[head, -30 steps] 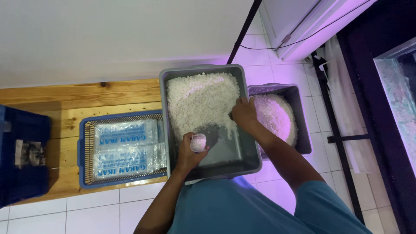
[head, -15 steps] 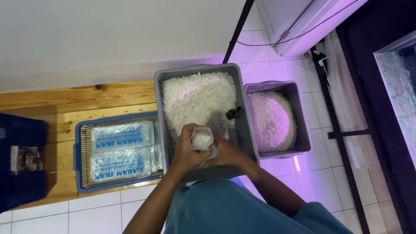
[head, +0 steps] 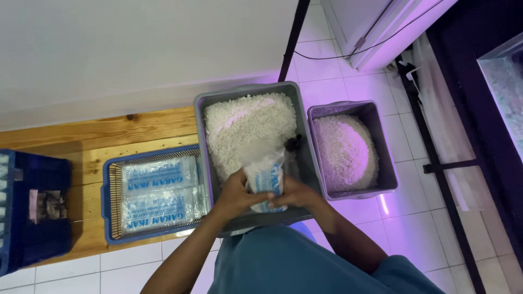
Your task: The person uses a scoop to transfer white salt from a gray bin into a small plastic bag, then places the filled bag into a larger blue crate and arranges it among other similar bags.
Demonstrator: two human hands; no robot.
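Observation:
My left hand (head: 235,195) and my right hand (head: 294,194) both grip a small clear plastic bag (head: 265,175) with blue print, partly filled with white grains. I hold it upright over the near end of a large grey tub (head: 202,142) heaped with coarse white grains (head: 245,122). A small dark object (head: 293,143) lies in the tub by its right wall, just beyond the bag.
A smaller grey tub (head: 381,136) of white grains stands to the right. To the left, a blue mesh basket (head: 109,188) holds filled printed bags on a wooden platform (head: 81,136). A dark blue crate (head: 32,212) is at far left. A black pole and shelf frame stand on the tiled floor.
My right hand left the grain pile and came to the bag beside my left hand. The bag now stands taller and fuller between both hands.

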